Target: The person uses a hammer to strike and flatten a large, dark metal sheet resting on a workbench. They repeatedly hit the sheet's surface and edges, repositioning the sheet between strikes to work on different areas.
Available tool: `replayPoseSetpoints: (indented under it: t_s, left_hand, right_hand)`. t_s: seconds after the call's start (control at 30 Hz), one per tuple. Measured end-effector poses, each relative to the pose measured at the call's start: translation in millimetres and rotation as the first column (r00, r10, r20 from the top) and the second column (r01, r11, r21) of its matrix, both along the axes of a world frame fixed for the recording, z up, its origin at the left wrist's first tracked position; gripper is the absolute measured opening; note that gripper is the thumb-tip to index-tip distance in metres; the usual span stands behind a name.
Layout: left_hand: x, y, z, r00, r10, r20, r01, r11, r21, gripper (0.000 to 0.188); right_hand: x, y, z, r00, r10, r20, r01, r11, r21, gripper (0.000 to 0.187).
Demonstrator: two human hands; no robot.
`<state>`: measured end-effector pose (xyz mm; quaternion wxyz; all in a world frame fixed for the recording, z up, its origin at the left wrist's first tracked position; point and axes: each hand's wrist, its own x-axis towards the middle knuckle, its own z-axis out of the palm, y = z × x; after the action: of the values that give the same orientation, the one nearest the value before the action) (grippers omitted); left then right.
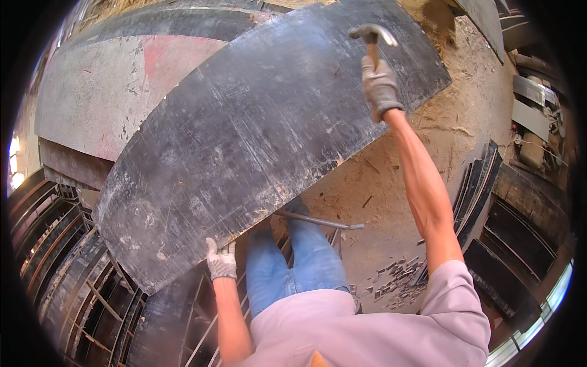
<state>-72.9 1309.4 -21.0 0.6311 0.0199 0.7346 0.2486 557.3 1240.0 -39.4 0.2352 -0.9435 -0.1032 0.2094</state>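
A large black sheet panel [244, 134], scuffed and whitish in places, slants across the middle of the view in front of me. Its near edge meets my left hand [221, 262], in a pale knit glove, which grips that edge with the fingertips partly hidden. In a greyish glove, my right hand [380, 85] is closed round the handle of a claw hammer [374, 34]. The hammer's metal head shows over the far right part of the panel, raised from it as far as I can tell.
A grey bar [321, 221] juts out below the panel by my legs. Small dark scraps [397, 278] lie on the dusty ground. Pale sheets with a red patch [116, 92] are at the far left, metal frames [92, 300] at the near left, dark panels [513, 244] at the right.
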Motion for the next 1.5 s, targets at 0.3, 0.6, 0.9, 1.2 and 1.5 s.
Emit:
replayPoseSetpoints:
  t_s: [0.3, 0.6, 0.9, 1.2, 1.5]
  left_hand:
    - [-8.0, -2.6, -10.9, 0.996, 0.09, -0.011, -0.09, 0.995, -0.052, 0.052]
    - [-15.7, -0.7, -12.9, 0.997, 0.082, 0.007, -0.082, 0.996, -0.044, 0.05]
    - [-0.6, 5.7, -2.1, 0.991, 0.131, 0.007, -0.131, 0.989, -0.068, 0.06]
    - [1.0, 11.4, -4.9, 0.993, 0.108, 0.045, -0.105, 0.993, -0.06, 0.065]
    - [18.1, 14.6, 3.4, 0.988, 0.146, 0.041, -0.143, 0.987, -0.075, 0.059]
  right_hand:
    - [-33.3, 20.4, 26.0, 0.97, -0.215, -0.111, 0.239, 0.916, 0.321, 0.041]
    - [-58.4, 3.4, -24.6, 0.987, -0.135, 0.091, 0.138, 0.99, -0.028, 0.051]
    - [-64.5, -6.9, -29.4, 0.995, -0.097, -0.009, 0.096, 0.993, -0.066, 0.055]
    - [-28.3, -27.0, -41.6, 0.989, 0.149, -0.017, -0.147, 0.942, -0.3, 0.053]
    - [-15.4, -29.8, -25.6, 0.928, -0.124, -0.35, 0.095, 0.99, -0.099, 0.036]
